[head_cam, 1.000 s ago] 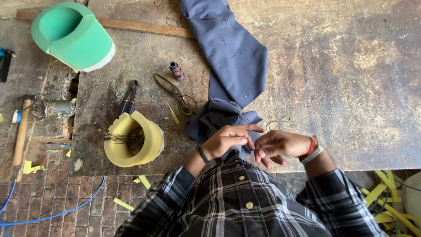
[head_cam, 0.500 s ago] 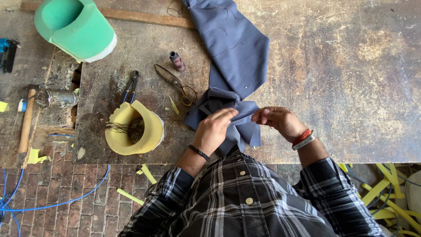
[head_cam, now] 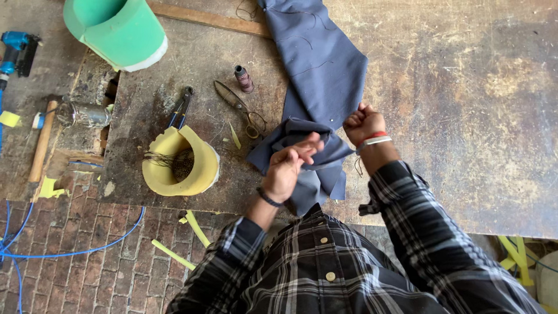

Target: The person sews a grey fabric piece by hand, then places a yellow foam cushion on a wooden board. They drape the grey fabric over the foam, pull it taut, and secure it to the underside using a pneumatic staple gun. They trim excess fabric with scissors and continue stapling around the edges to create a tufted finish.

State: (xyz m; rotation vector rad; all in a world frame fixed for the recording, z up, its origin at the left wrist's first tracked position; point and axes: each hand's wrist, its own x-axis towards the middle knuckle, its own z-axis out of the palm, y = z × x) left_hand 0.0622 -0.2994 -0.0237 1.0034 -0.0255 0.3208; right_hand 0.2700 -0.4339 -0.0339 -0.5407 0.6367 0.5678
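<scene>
Right hand (head_cam: 364, 123) has risen from beside the left into a closed fist above the grey cloth (head_cam: 318, 81); presumably drawing thread taut, none visible. Left hand (head_cam: 290, 166) pinches the folded cloth edge between its fingers (head_cam: 308, 146). Scissors (head_cam: 239, 108) lie left of them.

Worktable from above, counted by kind: two hands, the left hand (head_cam: 289, 166) and the right hand (head_cam: 362, 123); one grey cloth (head_cam: 321, 70); one pair of scissors (head_cam: 240, 109); one thread spool (head_cam: 243, 78); one pair of pliers (head_cam: 181, 107); two foam cylinders, one green (head_cam: 116, 29) and one yellow (head_cam: 180, 164); one hammer (head_cam: 42, 139); one blue power tool (head_cam: 16, 49).
</scene>
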